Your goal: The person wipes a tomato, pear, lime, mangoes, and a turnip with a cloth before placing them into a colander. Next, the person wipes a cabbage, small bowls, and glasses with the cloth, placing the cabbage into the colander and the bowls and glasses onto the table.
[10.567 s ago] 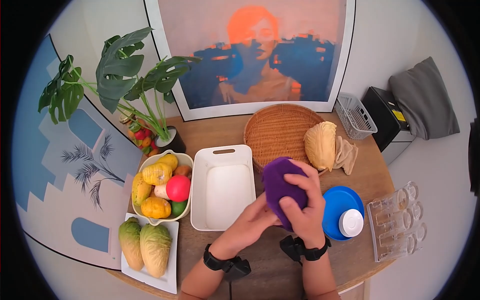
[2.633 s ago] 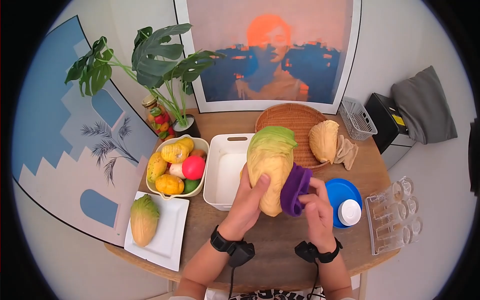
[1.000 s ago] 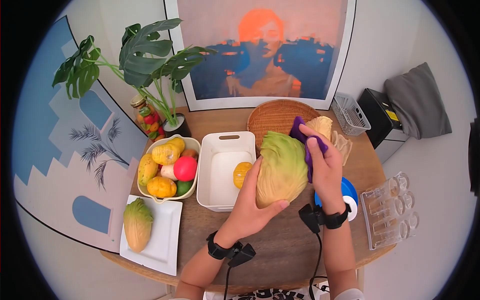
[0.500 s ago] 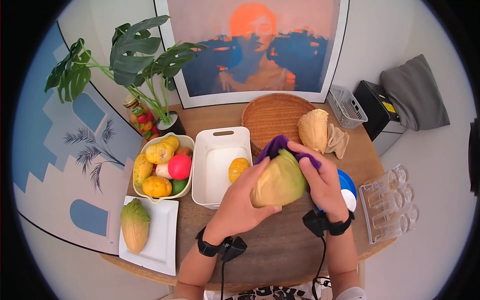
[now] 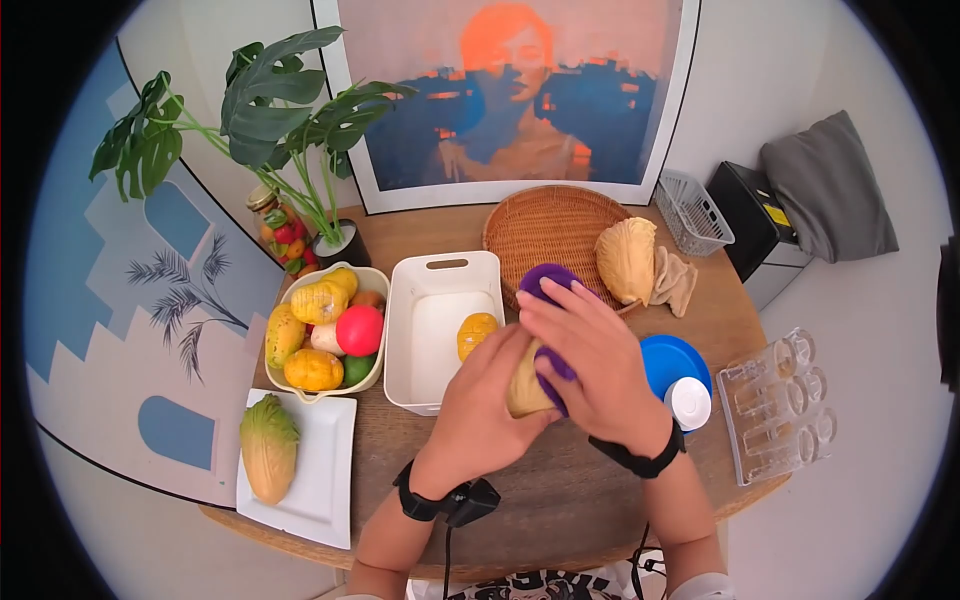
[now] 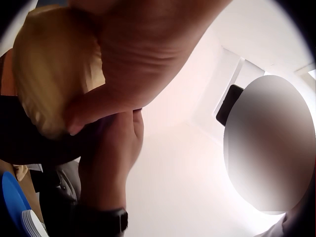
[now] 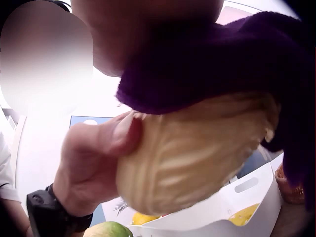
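Note:
A napa cabbage (image 5: 528, 388) is held up over the table in front of the white bin (image 5: 400, 395). My left hand (image 5: 480, 405) grips it from the left, the thumb along its near side. With my right hand (image 5: 605, 365) I hold a purple cloth (image 5: 545, 280) against its top and right side. Both hands and the cloth cover most of the cabbage in the head view; its pale ribbed leaves (image 7: 187, 158) show under the cloth in the right wrist view. A second napa cabbage (image 5: 268, 450) lies on a square white plate (image 5: 325, 480) at the left.
A yellow fruit (image 5: 477, 333) lies in the white bin. Left of it stands a bowl (image 5: 322, 396) of fruit and vegetables. A wicker tray (image 5: 540, 230) with a pale cabbage (image 5: 627, 260), a blue plate (image 5: 668, 365) with white dishes (image 5: 688, 402) and a glass rack (image 5: 775, 410) are rightward.
Since the oldest frame, one cabbage has left the plate for my hands and a yellow fruit has appeared in the bin. Lately the right hand has brought the cloth over the cabbage's top.

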Motion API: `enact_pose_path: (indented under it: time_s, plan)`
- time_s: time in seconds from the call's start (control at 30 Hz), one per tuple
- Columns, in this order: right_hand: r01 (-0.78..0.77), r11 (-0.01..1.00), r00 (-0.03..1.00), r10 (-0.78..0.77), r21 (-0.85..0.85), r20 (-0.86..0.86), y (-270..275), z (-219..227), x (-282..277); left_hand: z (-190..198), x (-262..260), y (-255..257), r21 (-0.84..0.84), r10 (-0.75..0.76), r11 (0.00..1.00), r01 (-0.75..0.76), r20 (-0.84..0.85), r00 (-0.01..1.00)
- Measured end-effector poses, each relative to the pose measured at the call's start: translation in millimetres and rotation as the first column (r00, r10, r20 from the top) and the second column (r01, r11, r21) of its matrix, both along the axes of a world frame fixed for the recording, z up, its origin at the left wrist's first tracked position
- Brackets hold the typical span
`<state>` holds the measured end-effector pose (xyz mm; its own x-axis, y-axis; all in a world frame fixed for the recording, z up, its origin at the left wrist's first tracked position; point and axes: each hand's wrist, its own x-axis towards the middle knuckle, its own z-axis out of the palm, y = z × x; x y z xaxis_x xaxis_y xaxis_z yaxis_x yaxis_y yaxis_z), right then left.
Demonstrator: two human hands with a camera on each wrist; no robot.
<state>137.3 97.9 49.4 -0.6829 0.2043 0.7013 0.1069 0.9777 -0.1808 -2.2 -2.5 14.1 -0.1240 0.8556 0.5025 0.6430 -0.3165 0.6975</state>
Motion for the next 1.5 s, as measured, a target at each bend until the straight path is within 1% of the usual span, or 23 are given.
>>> enact_pose_path:
  time_s: [0.03,0.1,0.13,0.17,0.23,0.27,0.33,0.4,0.43,0.5,0.57,0.6,0.63,0.7,0.73,0.8,0.9,1.0,1.03,1.13,1.23,1.3,1.5]
  plan:
    - [0.001,1.000,1.000,-0.001,0.002,0.004,5.7,1.8,-0.8,1.5,0.0,-1.4,0.002,-0.001,1.000,0.001,0.004,1.000]
    - [-0.068,0.898,0.994,0.101,-0.434,0.052,19.4,0.0,1.5,4.1,-1.1,-4.7,-0.081,-0.007,0.997,-0.003,-0.121,0.993]
    - [-0.085,0.768,0.986,0.156,-0.635,0.057,24.3,-0.2,2.5,7.3,-1.5,-6.4,-0.081,-0.010,0.997,0.000,-0.119,0.993]
    - [-0.081,0.768,0.987,0.152,-0.636,0.058,28.7,-0.6,3.8,11.1,-2.2,-8.1,-0.120,-0.044,0.992,0.029,-0.118,0.992]
    - [-0.226,0.214,0.924,0.357,-0.950,-0.139,37.2,-0.3,7.1,12.6,-5.9,-8.6,-0.159,-0.082,0.985,0.063,-0.118,0.990]
    - [-0.240,0.121,0.901,0.397,-0.963,-0.174,40.6,1.7,9.5,11.0,-8.6,-7.9,-0.181,-0.131,0.976,0.123,-0.035,0.991]
    - [-0.301,0.076,0.881,0.404,-0.951,-0.246,41.7,-0.8,11.0,7.6,-15.2,-6.2,-0.199,-0.181,0.962,0.186,0.047,0.982]
    - [-0.362,0.031,0.856,0.408,-0.932,-0.319,40.6,-0.4,13.7,4.4,-21.7,-4.2,-0.174,-0.326,0.872,0.457,0.488,0.809]
    - [-0.412,-0.035,0.833,0.389,-0.911,-0.392,37.5,2.5,15.9,3.9,-22.3,-3.9,-0.176,-0.327,0.872,0.457,0.487,0.810]
    - [-0.461,-0.103,0.806,0.368,-0.882,-0.464,33.1,2.7,17.7,2.8,-23.5,-3.8,-0.073,-0.351,0.812,0.579,0.731,0.585]
    - [-0.571,-0.193,0.746,0.283,-0.798,-0.603,28.6,0.1,18.0,-0.5,-24.4,-1.2,-0.034,-0.351,0.795,0.606,0.789,0.505]
    - [-0.613,-0.112,0.751,0.228,-0.782,-0.620,23.2,-1.2,15.8,-2.6,-24.5,0.5,0.009,-0.348,0.778,0.628,0.839,0.419]
    - [-0.613,-0.114,0.749,0.230,-0.782,-0.621,19.1,-2.2,12.6,-4.8,-24.3,2.1,0.009,-0.347,0.779,0.626,0.838,0.421]
    - [-0.739,-0.125,0.663,0.035,-0.661,-0.748,11.3,-4.6,6.4,-8.9,-21.7,5.2,0.139,-0.350,0.751,0.645,0.913,0.211]
    - [-0.772,-0.098,0.632,-0.018,-0.628,-0.775,9.2,-9.4,2.8,-10.4,-19.0,6.4,0.137,-0.350,0.750,0.647,0.912,0.213]
    - [-0.801,-0.078,0.599,-0.077,-0.594,-0.797,5.6,-12.1,-2.3,-13.8,-11.6,7.2,0.242,-0.332,0.763,0.600,0.942,0.042]
    - [-0.824,-0.013,0.559,-0.179,-0.566,-0.810,-3.8,-17.5,-15.8,-15.6,-3.9,7.2,0.280,-0.312,0.790,0.545,0.949,-0.036]
    - [-0.751,0.168,0.586,-0.277,-0.639,-0.762,-3.2,-28.6,-24.6,-18.2,0.0,8.4,0.263,-0.288,0.821,0.506,0.957,-0.031]
    - [-0.751,0.165,0.587,-0.275,-0.639,-0.761,-3.1,-30.6,-25.0,-18.2,1.4,9.0,0.264,-0.288,0.823,0.502,0.957,-0.030]
    - [-0.534,0.311,0.726,-0.308,-0.786,-0.615,-2.0,-42.1,-26.9,-18.9,5.6,12.4,0.273,-0.286,0.870,0.411,0.958,-0.031]
    - [-0.441,0.444,0.789,-0.222,-0.780,-0.573,-14.1,-40.6,-32.3,-19.4,7.2,16.6,0.277,-0.303,0.905,0.324,0.953,0.031]
    - [-0.442,0.436,0.832,-0.127,-0.784,-0.540,-20.4,-49.1,-34.2,-16.7,8.2,18.0,0.283,-0.325,0.936,0.209,0.924,0.200]
    - [-0.233,0.660,0.927,-0.070,-0.714,-0.368,-23.1,-74.6,-27.0,-20.0,8.8,19.7,0.256,-0.262,0.965,0.058,0.920,0.291]
